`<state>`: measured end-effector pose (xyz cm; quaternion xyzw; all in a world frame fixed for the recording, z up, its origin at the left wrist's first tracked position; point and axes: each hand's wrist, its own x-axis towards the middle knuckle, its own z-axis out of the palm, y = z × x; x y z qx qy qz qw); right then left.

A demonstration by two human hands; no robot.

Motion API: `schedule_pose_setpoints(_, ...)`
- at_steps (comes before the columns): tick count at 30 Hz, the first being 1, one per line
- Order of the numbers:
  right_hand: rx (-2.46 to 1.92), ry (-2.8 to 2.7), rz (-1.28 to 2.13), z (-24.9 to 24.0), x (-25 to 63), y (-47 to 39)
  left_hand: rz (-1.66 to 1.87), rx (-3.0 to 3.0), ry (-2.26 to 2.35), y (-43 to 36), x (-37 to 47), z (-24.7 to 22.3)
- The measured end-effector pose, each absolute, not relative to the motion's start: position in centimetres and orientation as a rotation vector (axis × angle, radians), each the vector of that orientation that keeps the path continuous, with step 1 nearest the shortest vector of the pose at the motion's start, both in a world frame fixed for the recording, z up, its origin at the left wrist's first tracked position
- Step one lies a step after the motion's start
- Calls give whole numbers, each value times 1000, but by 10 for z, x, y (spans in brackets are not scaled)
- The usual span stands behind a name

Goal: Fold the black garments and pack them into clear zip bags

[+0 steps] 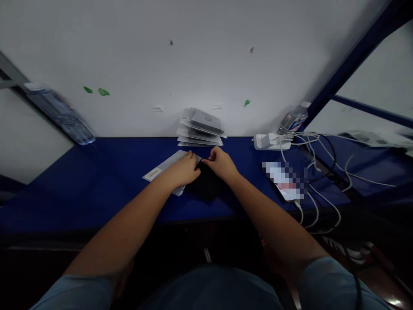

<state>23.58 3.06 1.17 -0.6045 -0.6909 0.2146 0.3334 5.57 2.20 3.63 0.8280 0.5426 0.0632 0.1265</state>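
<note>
A pale, translucent plastic bag [165, 166] with a small printed label lies at a slant on the blue tabletop. My left hand [183, 171] rests over its right end, the thumb pressed in at the edge of the bag. Right beside it is a flat black piece [206, 183], dark enough that its exact kind is unclear. My right hand [222, 163] pinches the far edge of this black piece, close to the bag's mouth. Whether the piece is partly inside the bag cannot be made out. The fingertips of both hands are close together.
Against the white wall stands a blurred stack of bagged flat items [201, 129]. On the right are a power strip [272, 141], a plugged-in phone [285, 181], loose white cables [318, 206] and a bottle [294, 118]. Another clear bottle [63, 114] stands at the left.
</note>
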Motion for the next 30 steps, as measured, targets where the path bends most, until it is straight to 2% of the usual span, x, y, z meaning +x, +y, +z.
schedule_pose_setpoints(4,-1736,-2018,655,23,259,28,33,2347,1689,16,50,34)
schedule_pose_setpoints(8,-1659,-2301,865,30,267,26,-31,2388,1708,13,54,31)
schedule_pose_setpoints(12,-1592,-2145,894,31,258,27,12,2403,1728,11,57,32)
schedule_pose_setpoints(17,-1708,-1939,890,27,253,31,33,2363,1764,7,62,34)
schedule_pose_setpoints(22,-1504,-2079,1058,21,246,29,-9,2365,1794,2,66,36)
schedule_pose_setpoints(30,-1598,-1850,903,20,236,29,-50,2437,1735,-1,65,38)
